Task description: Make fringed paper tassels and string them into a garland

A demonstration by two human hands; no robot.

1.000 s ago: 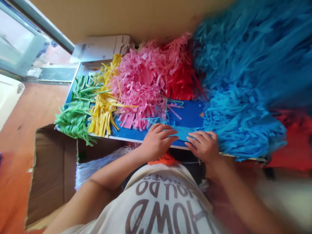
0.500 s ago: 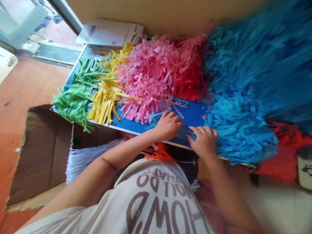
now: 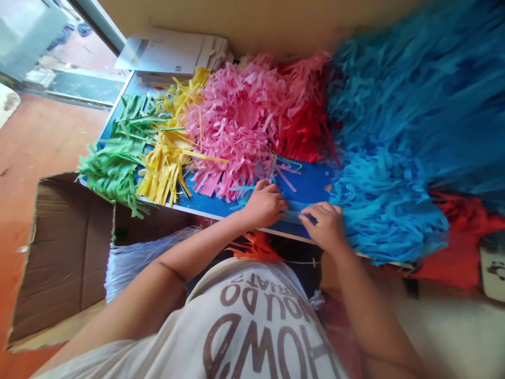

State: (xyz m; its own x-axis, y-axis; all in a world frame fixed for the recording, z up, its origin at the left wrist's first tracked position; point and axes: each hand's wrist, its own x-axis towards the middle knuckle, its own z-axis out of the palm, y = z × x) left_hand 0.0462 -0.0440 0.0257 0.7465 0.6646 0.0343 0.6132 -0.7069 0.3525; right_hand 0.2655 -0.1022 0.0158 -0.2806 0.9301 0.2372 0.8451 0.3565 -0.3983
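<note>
At the front edge of the blue table [image 3: 311, 179], a piece of blue tissue paper [image 3: 294, 211] stretches between my two hands. My left hand [image 3: 265, 204] is closed on its left part, with the fingers curled down. My right hand [image 3: 324, 223] pinches the right part between thumb and fingers. Light blue paper fringe [image 3: 389, 205] lies in a heap just right of my right hand. Beyond my left hand is a pile of pink paper fringe [image 3: 236, 142], with a few loose blue strips between.
Yellow fringe [image 3: 163, 171] and green fringe [image 3: 114, 173] cover the table's left end. Red fringe [image 3: 302, 134] lies behind. A stack of white sheets [image 3: 169, 50] sits at the back left. A cardboard box [image 3: 59, 252] stands below on the left, and a big blue fringe mass [image 3: 426, 100] fills the right.
My hands have shifted slightly, and more of the blue paper now shows flat between them. The view has drifted a little. The fringe piles stay in place.
</note>
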